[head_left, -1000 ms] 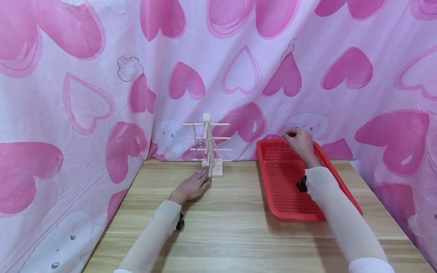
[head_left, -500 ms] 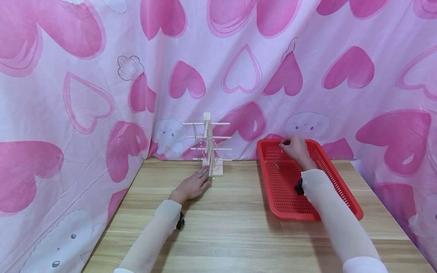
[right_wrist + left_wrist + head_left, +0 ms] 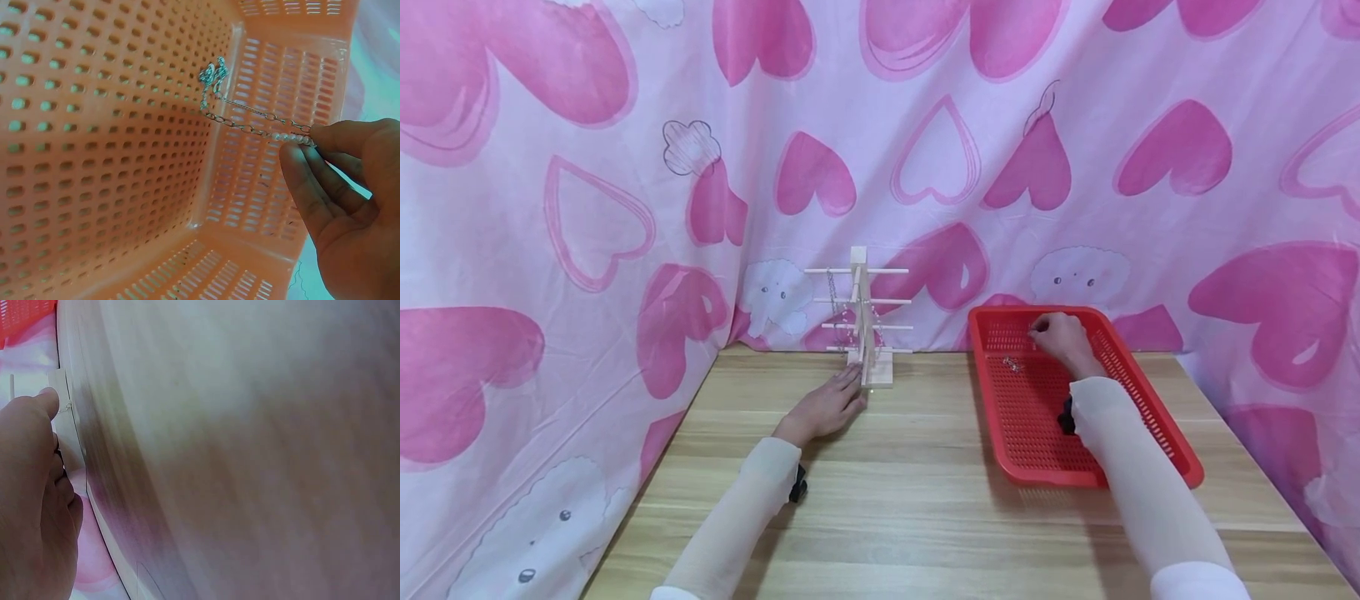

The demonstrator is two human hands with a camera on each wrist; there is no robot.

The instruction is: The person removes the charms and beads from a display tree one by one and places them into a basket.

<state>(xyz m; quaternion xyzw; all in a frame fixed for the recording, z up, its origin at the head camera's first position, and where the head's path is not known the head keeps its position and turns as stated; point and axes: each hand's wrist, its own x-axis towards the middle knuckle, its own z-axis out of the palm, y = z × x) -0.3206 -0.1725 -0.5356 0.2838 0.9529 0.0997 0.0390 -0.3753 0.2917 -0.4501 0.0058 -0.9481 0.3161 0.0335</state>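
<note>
Nearest, pale sleeves cover both forearms, the left sleeve and the right sleeve each with a small black device at the wrist. Beyond the left cuff, the left hand lies with its fingers extended against the foot of a wooden stand, just as it did a second ago. The right hand has changed more: it was above the far rim of the red basket and has now sunk lower, within the walls. Its thumb and fingers pinch the pearl-beaded part of a silver chain necklace, whose links run down to a tangled heap on the basket floor, easier to see from above than a second ago. All this is on a table with light wood grain in streaks of tan and yellow. The stand rises at its back edge, rows of thin pegs jutting sideways, with a silver chain on the upper left and beaded strands lower down. Behind hangs pink fabric printed with hearts and white cartoon faces, creased in places.
</note>
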